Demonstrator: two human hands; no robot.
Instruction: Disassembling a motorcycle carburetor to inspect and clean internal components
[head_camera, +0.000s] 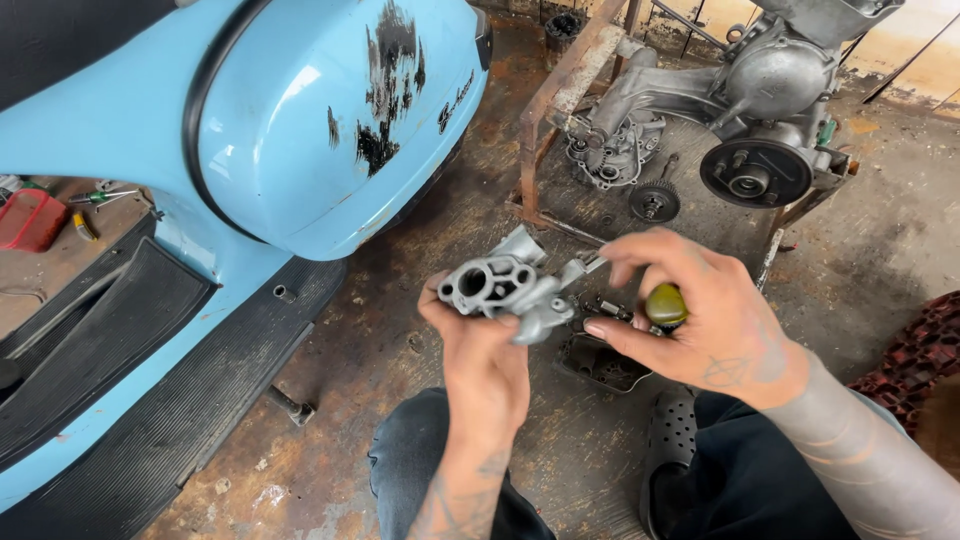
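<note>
Working screwdriver (664, 304) into carburettor (505, 288).
Left hand (480, 350) clamping carburettor; right hand (700, 315) pinching screwdriver, pointing left at it.

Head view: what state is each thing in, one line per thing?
Grey metal part: off the ground, gripped in the left hand.
Screwdriver: held in the right hand, tip against the part.
Engine: removed, resting on a rusty stand.
Gear: loose, lying on the floor.
Blue scooter: paint scraped on the side panel.
Red box: lying on the floor.
</note>
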